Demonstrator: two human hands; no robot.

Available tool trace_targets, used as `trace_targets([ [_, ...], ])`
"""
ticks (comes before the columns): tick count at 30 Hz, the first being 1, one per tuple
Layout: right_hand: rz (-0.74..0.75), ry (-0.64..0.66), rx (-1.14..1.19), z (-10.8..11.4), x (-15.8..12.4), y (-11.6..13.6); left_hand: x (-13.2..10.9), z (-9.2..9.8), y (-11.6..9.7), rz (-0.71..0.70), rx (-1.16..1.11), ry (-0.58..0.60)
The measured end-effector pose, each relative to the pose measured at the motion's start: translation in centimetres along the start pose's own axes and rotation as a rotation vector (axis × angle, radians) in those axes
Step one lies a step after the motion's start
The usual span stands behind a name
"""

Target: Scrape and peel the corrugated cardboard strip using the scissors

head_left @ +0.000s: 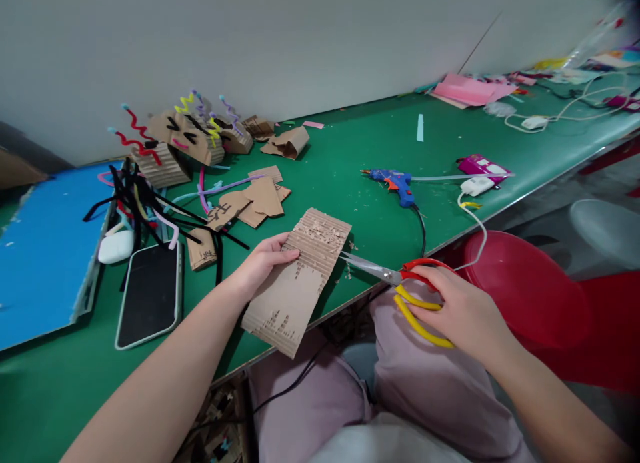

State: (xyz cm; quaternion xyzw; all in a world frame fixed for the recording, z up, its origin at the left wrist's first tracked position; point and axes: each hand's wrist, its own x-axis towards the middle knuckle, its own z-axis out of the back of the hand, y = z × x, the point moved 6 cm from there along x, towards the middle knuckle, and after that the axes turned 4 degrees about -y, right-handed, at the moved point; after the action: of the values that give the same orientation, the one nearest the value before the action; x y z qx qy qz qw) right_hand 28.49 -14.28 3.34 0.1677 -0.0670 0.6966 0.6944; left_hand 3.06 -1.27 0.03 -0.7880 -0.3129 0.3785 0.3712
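Observation:
A strip of corrugated cardboard [287, 300], its ridges partly bared and its far end covered in torn paper shreds, is gripped at its left edge by my left hand [267, 260], thumb on top. It juts over the table's front edge. My right hand [445, 300] has its fingers in the handles of red-and-yellow scissors [383, 273]. The blades look nearly closed, and their tips point left at the cardboard's right edge. Whether they touch it I cannot tell. Small paper crumbs lie on the green table beside the strip.
A blue glue gun [395, 183] with its cord lies behind the scissors. To the left are a phone [151, 293], a white case [117, 246], black pipe cleaners [133, 190], cardboard scraps [265, 196] and decorated cardboard figures [183, 140]. A red stool [525, 286] stands right.

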Motion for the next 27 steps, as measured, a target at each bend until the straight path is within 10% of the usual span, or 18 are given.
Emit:
trace_targets([
  [27,0.046,-0.081,-0.051,0.50,0.19,0.56,-0.20,-0.21,-0.06,0.012,0.051,0.005],
])
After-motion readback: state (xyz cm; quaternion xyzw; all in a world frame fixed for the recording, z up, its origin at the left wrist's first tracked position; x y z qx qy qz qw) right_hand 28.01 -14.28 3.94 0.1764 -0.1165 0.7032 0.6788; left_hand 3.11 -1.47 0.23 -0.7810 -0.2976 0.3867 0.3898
